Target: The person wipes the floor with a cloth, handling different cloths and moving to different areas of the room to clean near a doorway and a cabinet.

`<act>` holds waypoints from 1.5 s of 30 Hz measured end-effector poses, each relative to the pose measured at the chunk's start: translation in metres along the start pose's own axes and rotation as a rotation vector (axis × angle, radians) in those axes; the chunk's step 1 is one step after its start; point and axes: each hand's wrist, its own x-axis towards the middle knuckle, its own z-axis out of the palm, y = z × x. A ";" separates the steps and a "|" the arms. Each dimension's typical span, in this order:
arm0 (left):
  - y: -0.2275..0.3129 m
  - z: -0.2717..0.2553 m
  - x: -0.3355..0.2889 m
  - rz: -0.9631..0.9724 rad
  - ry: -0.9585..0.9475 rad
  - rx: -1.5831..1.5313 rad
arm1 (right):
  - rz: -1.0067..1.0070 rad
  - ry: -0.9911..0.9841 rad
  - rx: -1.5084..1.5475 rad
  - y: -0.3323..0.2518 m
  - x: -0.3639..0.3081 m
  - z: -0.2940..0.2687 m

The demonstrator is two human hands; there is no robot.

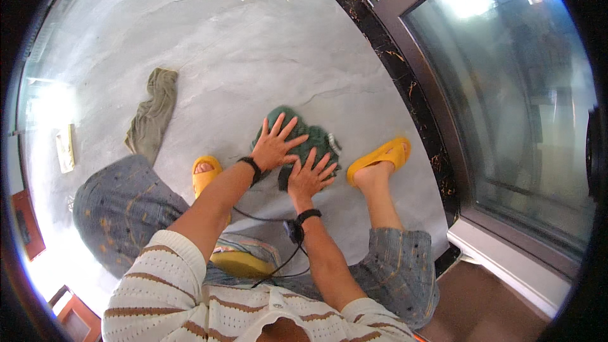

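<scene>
A bunched dark green cloth (283,113) lies on the grey floor in front of me, with a white trim at its right side. My left hand (276,145) rests flat on its upper left part, fingers spread. Lower and to the right, my right hand (308,178) also presses on the cloth with fingers apart. The two hands nearly touch at the thumbs. How the fabric lies beneath the palms is hidden. Black bands circle both wrists, and a small black device (293,230) on a cable hangs by the right one.
A crumpled olive-grey cloth (154,111) lies on the floor to the left. My feet in yellow slippers (382,158) flank the green cloth. At right stands a glass door (506,101) with a dark frame, beside a black marble strip (405,79). A yellow-seated stool (244,265) is beneath me.
</scene>
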 end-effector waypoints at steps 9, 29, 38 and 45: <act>-0.049 -0.008 0.242 -0.022 0.228 0.018 | 0.017 0.162 -0.098 0.017 0.266 0.010; -0.045 -0.016 0.263 -0.190 0.314 -0.135 | -0.200 0.094 -0.023 0.029 0.346 0.005; -0.012 0.001 0.025 -0.359 0.176 -0.136 | -0.376 -0.047 -0.023 -0.017 0.121 -0.004; -0.008 0.015 -0.114 -0.616 -0.055 -0.190 | -0.596 -0.387 -0.062 -0.070 0.013 -0.017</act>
